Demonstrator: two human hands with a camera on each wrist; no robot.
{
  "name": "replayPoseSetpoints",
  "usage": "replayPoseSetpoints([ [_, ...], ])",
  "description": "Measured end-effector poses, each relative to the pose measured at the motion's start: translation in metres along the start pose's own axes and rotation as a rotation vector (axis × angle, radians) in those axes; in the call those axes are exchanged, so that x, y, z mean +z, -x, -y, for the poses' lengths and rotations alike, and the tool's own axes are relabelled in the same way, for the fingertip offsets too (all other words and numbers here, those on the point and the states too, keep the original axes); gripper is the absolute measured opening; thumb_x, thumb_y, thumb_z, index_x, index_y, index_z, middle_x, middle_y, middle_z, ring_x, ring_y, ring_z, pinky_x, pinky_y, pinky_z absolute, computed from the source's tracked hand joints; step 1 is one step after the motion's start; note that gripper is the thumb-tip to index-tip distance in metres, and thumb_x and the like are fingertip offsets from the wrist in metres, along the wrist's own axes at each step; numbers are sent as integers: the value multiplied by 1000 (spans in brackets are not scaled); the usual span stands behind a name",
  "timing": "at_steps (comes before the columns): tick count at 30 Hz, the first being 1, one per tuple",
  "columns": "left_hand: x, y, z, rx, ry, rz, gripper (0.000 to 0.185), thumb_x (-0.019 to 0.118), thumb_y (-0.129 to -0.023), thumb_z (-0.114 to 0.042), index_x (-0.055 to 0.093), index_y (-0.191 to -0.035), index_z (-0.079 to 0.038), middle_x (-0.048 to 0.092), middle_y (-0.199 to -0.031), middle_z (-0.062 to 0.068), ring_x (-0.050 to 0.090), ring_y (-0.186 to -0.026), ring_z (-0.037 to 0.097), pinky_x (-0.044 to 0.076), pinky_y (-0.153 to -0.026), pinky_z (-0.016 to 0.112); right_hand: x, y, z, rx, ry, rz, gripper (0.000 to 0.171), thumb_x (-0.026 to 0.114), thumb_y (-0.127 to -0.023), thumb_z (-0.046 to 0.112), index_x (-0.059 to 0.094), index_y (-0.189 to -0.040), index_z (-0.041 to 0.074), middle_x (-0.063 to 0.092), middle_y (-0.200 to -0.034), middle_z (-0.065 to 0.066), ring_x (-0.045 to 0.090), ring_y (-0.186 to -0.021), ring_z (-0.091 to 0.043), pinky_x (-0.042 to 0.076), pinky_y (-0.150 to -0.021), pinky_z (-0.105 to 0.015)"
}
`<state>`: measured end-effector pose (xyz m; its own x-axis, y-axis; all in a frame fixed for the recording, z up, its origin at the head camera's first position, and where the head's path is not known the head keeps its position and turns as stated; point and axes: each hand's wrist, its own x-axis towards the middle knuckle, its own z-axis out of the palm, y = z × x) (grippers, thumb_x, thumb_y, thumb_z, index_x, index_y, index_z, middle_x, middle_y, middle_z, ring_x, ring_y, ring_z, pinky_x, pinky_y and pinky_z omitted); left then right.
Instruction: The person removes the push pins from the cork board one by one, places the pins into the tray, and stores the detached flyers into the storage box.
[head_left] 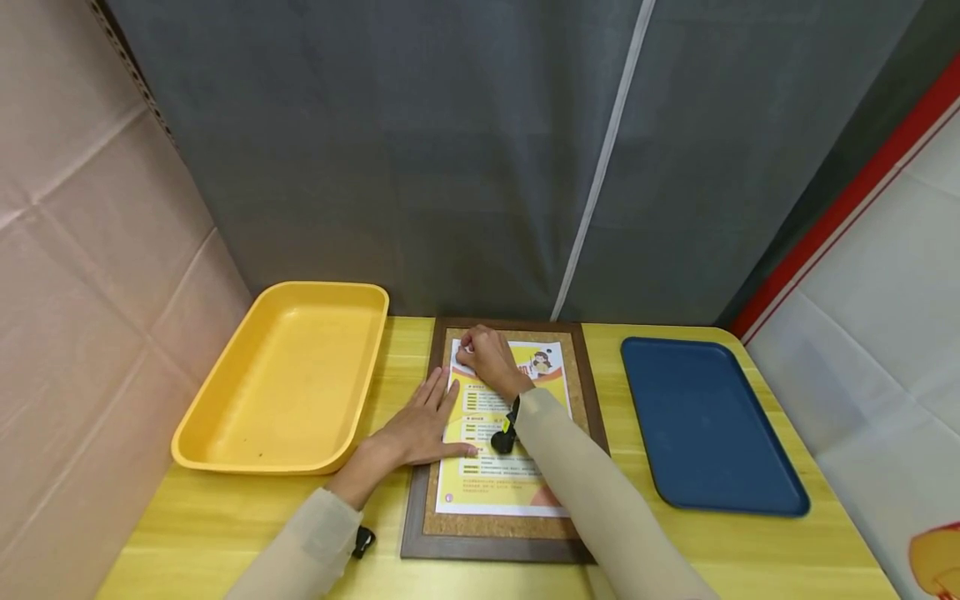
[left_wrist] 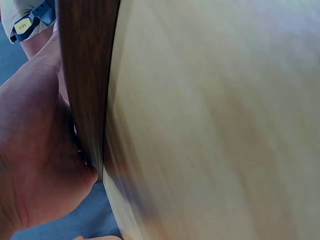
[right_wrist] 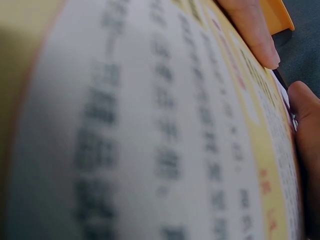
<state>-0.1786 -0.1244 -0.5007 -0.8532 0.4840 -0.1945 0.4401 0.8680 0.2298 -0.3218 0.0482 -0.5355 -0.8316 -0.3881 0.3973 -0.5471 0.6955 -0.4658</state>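
A printed sheet of paper (head_left: pixel 517 492), white and yellow with a cartoon figure, lies on a cork board (head_left: pixel 480 525) with a dark brown wooden frame (head_left: pixel 487 547). My left hand (head_left: pixel 427 423) rests with fingers spread across the board's left side and the paper's left edge. In the left wrist view that hand (left_wrist: pixel 45 135) lies along the frame (left_wrist: pixel 87 75). My right hand (head_left: pixel 489 360) bends its fingers at the paper's top left corner and pinches what appears to be a pushpin, mostly hidden by the fingers. A dark round pin (head_left: pixel 549 351) sits at the top right corner.
A deep yellow tray (head_left: pixel 292 367) stands left of the board on the wooden table (head_left: pixel 390 575). A flat blue tray (head_left: pixel 705 425) lies on the right. A grey curtain (head_left: pixel 375 167) closes the back, with pale panels at both sides.
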Motion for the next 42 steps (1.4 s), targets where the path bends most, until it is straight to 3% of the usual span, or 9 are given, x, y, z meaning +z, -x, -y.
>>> replayPoseSetpoints([
  [17,-1,0,0,-9,2,7,121,52,-92,-84,10,-169,-2,-7,-176,21,-10,-163,35,9,-132,51,-7,0,5,40,-32,17,12,77,-93,15,77,-98,4,66,-86,-6,61,-76,-18,51,-70,-29],
  [28,0,0,0,-5,7,5,120,52,-92,-84,9,-169,-1,-7,-176,21,-11,-163,35,7,-132,50,-5,0,1,-19,-18,-1,9,77,-90,10,75,-95,2,66,-85,-6,60,-72,-17,52,-67,-30],
  [42,0,0,0,-8,9,8,120,53,-92,-83,9,-169,-2,-8,-176,21,-11,-163,35,7,-132,51,-6,0,2,-7,-35,-9,9,78,-88,9,75,-94,3,67,-86,-7,62,-74,-18,52,-68,-28],
])
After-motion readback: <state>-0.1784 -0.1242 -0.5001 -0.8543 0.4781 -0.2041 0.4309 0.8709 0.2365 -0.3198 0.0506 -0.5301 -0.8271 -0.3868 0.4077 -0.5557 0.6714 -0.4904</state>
